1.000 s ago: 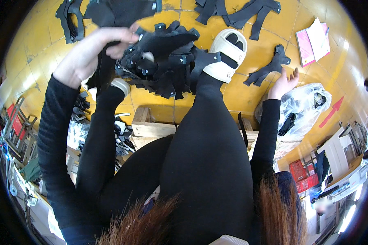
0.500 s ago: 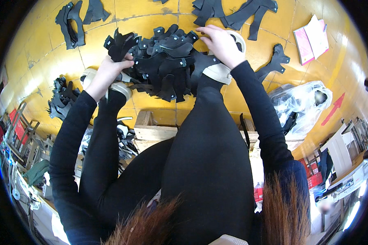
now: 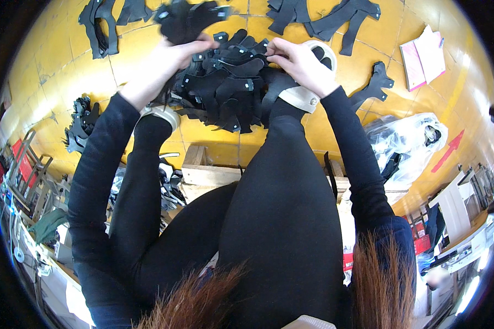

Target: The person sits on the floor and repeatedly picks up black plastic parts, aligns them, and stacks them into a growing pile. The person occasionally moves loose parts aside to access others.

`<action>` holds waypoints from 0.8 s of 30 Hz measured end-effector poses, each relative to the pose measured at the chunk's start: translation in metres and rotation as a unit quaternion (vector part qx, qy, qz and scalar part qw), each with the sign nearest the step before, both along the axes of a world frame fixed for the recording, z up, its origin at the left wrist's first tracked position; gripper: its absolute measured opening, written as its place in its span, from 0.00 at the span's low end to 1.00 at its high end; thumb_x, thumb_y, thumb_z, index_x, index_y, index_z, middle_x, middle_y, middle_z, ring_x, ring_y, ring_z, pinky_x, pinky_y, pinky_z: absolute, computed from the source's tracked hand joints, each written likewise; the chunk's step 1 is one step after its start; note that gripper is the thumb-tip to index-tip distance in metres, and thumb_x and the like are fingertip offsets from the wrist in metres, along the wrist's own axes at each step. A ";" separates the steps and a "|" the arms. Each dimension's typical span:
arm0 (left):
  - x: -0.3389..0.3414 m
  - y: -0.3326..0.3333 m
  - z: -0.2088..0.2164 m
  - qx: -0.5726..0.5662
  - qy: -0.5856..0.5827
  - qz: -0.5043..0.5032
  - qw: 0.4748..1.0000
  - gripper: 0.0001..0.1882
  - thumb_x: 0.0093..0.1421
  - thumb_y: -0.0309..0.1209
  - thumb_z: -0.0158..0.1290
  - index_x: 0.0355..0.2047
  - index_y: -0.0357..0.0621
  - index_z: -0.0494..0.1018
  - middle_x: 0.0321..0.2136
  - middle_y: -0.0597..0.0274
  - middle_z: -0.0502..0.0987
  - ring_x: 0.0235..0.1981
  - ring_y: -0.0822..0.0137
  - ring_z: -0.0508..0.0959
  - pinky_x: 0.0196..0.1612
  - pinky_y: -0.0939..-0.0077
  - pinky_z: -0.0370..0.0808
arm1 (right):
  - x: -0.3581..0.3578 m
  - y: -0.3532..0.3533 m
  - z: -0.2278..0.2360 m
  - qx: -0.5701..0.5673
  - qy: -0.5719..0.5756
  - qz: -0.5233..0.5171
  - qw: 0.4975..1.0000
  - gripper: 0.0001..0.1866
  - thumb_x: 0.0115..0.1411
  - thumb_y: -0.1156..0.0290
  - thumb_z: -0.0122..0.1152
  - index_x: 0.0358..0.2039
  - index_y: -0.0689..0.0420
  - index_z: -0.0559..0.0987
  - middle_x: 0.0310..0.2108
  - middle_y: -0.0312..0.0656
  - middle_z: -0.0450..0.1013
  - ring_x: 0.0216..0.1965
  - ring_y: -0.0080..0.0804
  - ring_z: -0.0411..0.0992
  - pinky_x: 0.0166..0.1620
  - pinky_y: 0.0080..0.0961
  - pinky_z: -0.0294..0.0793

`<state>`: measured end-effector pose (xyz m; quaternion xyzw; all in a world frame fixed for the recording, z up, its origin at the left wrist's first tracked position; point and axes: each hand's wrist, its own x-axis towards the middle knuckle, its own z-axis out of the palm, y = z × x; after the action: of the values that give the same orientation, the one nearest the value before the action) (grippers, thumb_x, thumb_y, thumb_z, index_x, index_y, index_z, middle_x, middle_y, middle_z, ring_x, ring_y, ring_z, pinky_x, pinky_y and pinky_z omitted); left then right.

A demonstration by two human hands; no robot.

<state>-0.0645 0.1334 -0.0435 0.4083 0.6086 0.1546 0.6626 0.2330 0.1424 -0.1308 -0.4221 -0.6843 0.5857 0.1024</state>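
Note:
My left hand (image 3: 167, 68) is closed on a bunch of black cut fabric pieces (image 3: 184, 22) with small pale labels, held up above the floor and blurred by motion. Below and to its right lies a heap of similar black cut pieces (image 3: 225, 85), many bearing small white labels, between my feet. At the heap's upper right edge is my right hand (image 3: 299, 63), thumb and forefinger drawn together beside a labelled tip. Whatever lies between those fingertips, if anything, is too small to make out.
More black pieces (image 3: 96, 27) lie on the yellow tiled floor at the far left, with others (image 3: 335, 22) at the far right. A pink pad with white paper (image 3: 425, 57), a clear plastic bag (image 3: 409, 142) and a wooden pallet (image 3: 211, 175) are around me. My light shoes flank the heap.
My left hand has moved up and right, lifting the bunch away from the heap's left side. My right hand's fingers have drawn together and come slightly lower at the heap's edge.

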 end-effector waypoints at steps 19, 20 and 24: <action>0.056 0.017 -0.038 -0.042 -0.072 -0.037 0.996 0.19 0.65 0.47 0.55 0.43 0.46 0.81 0.17 0.80 0.59 0.19 0.82 0.54 0.24 0.81 0.48 | 0.016 0.001 0.045 0.076 0.088 -0.245 0.963 0.06 0.63 0.78 0.62 0.41 0.60 0.77 0.38 0.38 0.82 0.43 0.20 0.79 0.47 0.15 0.75; 0.058 0.023 -0.035 0.003 -0.088 -0.018 0.996 0.20 0.67 0.45 0.54 0.46 0.43 0.80 0.17 0.79 0.60 0.19 0.82 0.54 0.24 0.82 0.49 | 0.019 0.008 0.048 0.069 0.118 -0.244 0.960 0.06 0.64 0.79 0.61 0.42 0.59 0.77 0.40 0.39 0.81 0.45 0.21 0.78 0.49 0.17 0.75; 0.056 0.043 -0.007 -0.063 -0.237 0.164 0.956 0.11 0.68 0.37 0.54 0.38 0.41 0.75 0.24 0.69 0.72 0.21 0.78 0.67 0.26 0.83 0.66 | 0.026 0.038 0.072 -0.079 0.159 -0.302 0.937 0.09 0.60 0.81 0.62 0.40 0.58 0.75 0.36 0.36 0.78 0.36 0.21 0.75 0.42 0.19 0.73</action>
<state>-0.0089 0.1768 -0.0500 0.2119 0.5012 0.3142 0.7780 0.2585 0.1805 -0.0588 -0.5171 -0.4512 0.6385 0.3484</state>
